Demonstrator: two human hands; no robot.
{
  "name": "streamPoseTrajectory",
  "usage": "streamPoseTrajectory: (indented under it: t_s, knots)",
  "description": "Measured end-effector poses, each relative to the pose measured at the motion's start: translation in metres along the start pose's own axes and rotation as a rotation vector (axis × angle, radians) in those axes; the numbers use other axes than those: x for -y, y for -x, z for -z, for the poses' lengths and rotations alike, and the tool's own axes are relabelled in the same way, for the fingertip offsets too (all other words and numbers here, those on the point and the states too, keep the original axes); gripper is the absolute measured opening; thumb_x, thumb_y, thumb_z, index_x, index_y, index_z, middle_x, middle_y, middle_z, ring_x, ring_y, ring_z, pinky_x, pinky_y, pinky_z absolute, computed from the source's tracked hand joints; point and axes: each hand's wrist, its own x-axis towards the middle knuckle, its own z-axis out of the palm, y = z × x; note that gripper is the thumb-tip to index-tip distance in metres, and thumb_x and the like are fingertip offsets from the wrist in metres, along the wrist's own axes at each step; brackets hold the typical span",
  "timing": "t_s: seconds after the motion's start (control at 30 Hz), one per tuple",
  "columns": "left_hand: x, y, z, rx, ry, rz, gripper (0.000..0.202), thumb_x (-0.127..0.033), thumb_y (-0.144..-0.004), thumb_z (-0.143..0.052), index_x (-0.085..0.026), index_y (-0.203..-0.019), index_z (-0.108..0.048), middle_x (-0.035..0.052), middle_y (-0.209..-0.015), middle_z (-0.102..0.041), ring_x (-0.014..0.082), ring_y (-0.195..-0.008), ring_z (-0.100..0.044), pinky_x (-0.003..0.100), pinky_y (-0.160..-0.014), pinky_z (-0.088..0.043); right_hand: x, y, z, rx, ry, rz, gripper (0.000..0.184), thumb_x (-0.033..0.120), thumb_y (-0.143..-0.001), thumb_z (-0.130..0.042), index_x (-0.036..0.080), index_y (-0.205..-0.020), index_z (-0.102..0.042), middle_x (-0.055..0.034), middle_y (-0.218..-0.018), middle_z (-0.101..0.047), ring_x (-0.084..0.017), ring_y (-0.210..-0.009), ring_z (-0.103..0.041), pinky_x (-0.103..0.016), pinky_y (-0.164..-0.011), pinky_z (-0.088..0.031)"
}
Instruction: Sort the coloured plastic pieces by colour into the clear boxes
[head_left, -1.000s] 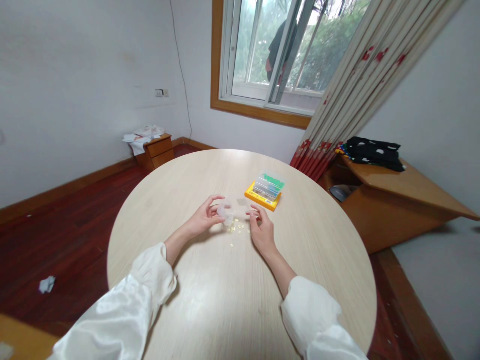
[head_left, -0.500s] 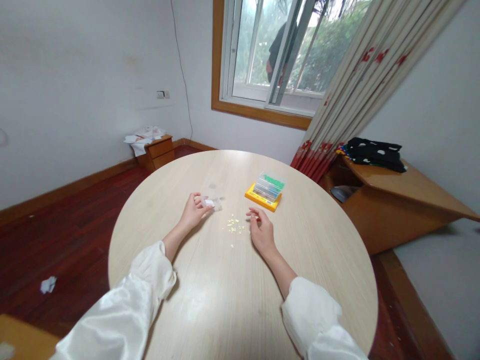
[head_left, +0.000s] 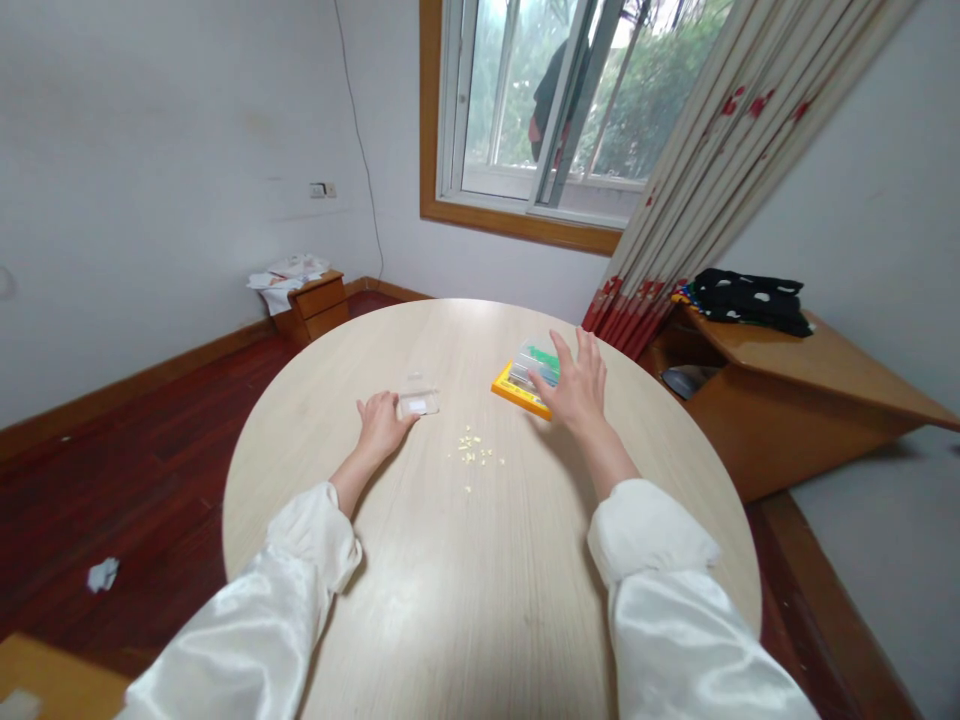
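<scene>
My left hand (head_left: pixel 381 424) grips the near left edge of a small clear plastic box (head_left: pixel 420 402), which appears to lie on the table. Its see-through lid seems to be raised at the back. My right hand (head_left: pixel 579 388) is open, fingers spread, over the right side of a clear compartment case (head_left: pixel 525 368) with green pieces inside. I cannot tell whether the fingers touch that case. Beneath the case is a flat yellow box (head_left: pixel 517 398). Several tiny pale yellow pieces (head_left: pixel 471 450) are scattered on the tabletop between my hands.
The round wooden table (head_left: pixel 480 580) fills the middle. Behind it are a window (head_left: pixel 555 110) with a person partly visible outside, and a curtain (head_left: pixel 690 170). A tilted wooden cabinet (head_left: pixel 825 400) bears folded black cloth (head_left: pixel 750 300). Papers (head_left: pixel 292 272) lie on a low drawer unit (head_left: pixel 319 305).
My right hand has moved right and away from me, from beside the yellow pieces to the compartment case, its fingers spreading. My left hand has lowered the clear box slightly towards the table.
</scene>
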Motion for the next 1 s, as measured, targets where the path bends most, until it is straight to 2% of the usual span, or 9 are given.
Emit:
streamPoseTrajectory:
  t_s: [0.07, 0.2, 0.37, 0.43, 0.53, 0.6, 0.73, 0.83, 1.0]
  knots:
    - [0.002, -0.001, -0.001, -0.023, 0.037, -0.013, 0.036, -0.037, -0.069, -0.067, -0.015, -0.096, -0.057, 0.0164, -0.108, -0.061, 0.0368, -0.111, -0.049, 0.061, -0.103, -0.018, -0.015, -0.013, -0.005, 0.109, 0.051, -0.018, 0.067, 0.046, -0.076, -0.063, 0.021, -0.135, -0.042, -0.0197, -0.144, -0.032, -0.037, -0.133, -0.025, -0.057, -0.100, -0.023]
    - [0.004, -0.001, -0.003, -0.034, 0.088, -0.020, 0.041, -0.037, -0.066, -0.069, -0.015, -0.097, -0.057, 0.0173, -0.109, -0.059, 0.0383, -0.115, -0.046, 0.060, -0.104, -0.017, -0.034, -0.020, -0.018, 0.301, 0.111, -0.021, 0.056, 0.045, -0.078, -0.059, 0.021, -0.128, -0.051, -0.0188, -0.128, -0.051, -0.035, -0.121, -0.041, -0.059, -0.100, -0.022]
    - [-0.003, 0.001, 0.004, -0.091, 0.200, 0.018, 0.059, -0.035, -0.060, -0.073, -0.013, -0.111, -0.052, 0.0190, -0.122, -0.050, 0.0365, -0.125, -0.036, 0.056, -0.108, -0.015, -0.031, -0.013, -0.017, 0.215, 0.075, -0.012, 0.046, 0.038, -0.081, -0.057, 0.020, -0.122, -0.058, -0.0187, -0.110, -0.057, -0.032, -0.104, -0.050, -0.053, -0.094, -0.031]
    - [-0.011, 0.002, 0.013, -0.187, 0.308, 0.001, 0.055, -0.033, -0.063, -0.072, -0.014, -0.112, -0.053, 0.0177, -0.126, -0.048, 0.0333, -0.127, -0.036, 0.051, -0.109, -0.020, -0.022, -0.007, -0.010, 0.162, 0.026, -0.036, 0.044, 0.038, -0.082, -0.056, 0.020, -0.122, -0.059, -0.0179, -0.108, -0.056, -0.032, -0.104, -0.049, -0.052, -0.092, -0.033]
    - [-0.026, 0.006, 0.028, -0.294, 0.493, -0.089, 0.037, -0.034, -0.073, -0.064, -0.016, -0.105, -0.059, 0.0134, -0.123, -0.052, 0.0267, -0.122, -0.043, 0.043, -0.109, -0.028, 0.004, 0.012, -0.001, 0.087, -0.134, -0.080, 0.042, 0.040, -0.086, -0.050, 0.023, -0.124, -0.057, -0.0150, -0.109, -0.053, -0.030, -0.104, -0.049, -0.053, -0.091, -0.035]
    - [-0.038, 0.011, 0.032, -0.205, 0.655, -0.113, 0.033, -0.036, -0.074, -0.064, -0.017, -0.100, -0.061, 0.0108, -0.112, -0.059, 0.0244, -0.113, -0.051, 0.041, -0.106, -0.033, 0.027, 0.031, 0.004, 0.094, -0.293, -0.053, 0.043, 0.041, -0.088, -0.045, 0.023, -0.126, -0.054, -0.0134, -0.110, -0.054, -0.028, -0.105, -0.049, -0.052, -0.093, -0.035]
    - [-0.064, 0.029, 0.022, 0.213, 1.084, -0.001, 0.057, -0.045, -0.062, -0.075, -0.015, -0.108, -0.059, 0.0116, -0.111, -0.063, 0.0250, -0.105, -0.058, 0.043, -0.099, -0.040, 0.074, 0.070, 0.007, 0.201, -0.542, 0.022, 0.041, 0.040, -0.091, -0.042, 0.026, -0.128, -0.049, -0.0108, -0.118, -0.054, -0.025, -0.112, -0.049, -0.048, -0.098, -0.038]
    - [-0.077, 0.042, 0.011, 0.440, 1.267, 0.042, 0.058, -0.050, -0.058, -0.077, -0.013, -0.100, -0.061, 0.0129, -0.107, -0.065, 0.0244, -0.101, -0.059, 0.040, -0.097, -0.041, 0.097, 0.089, 0.005, 0.257, -0.649, 0.020, 0.040, 0.038, -0.092, -0.039, 0.025, -0.129, -0.047, -0.0102, -0.121, -0.055, -0.022, -0.113, -0.051, -0.044, -0.098, -0.041]
    - [-0.085, 0.052, 0.008, 0.480, 1.406, 0.119, 0.057, -0.046, -0.057, -0.080, -0.015, -0.099, -0.058, 0.0110, -0.105, -0.065, 0.0220, -0.098, -0.060, 0.035, -0.091, -0.043, 0.103, 0.098, 0.002, 0.246, -0.619, 0.049, 0.041, 0.035, -0.093, -0.034, 0.018, -0.129, -0.046, -0.0130, -0.123, -0.057, -0.023, -0.115, -0.052, -0.044, -0.099, -0.043]
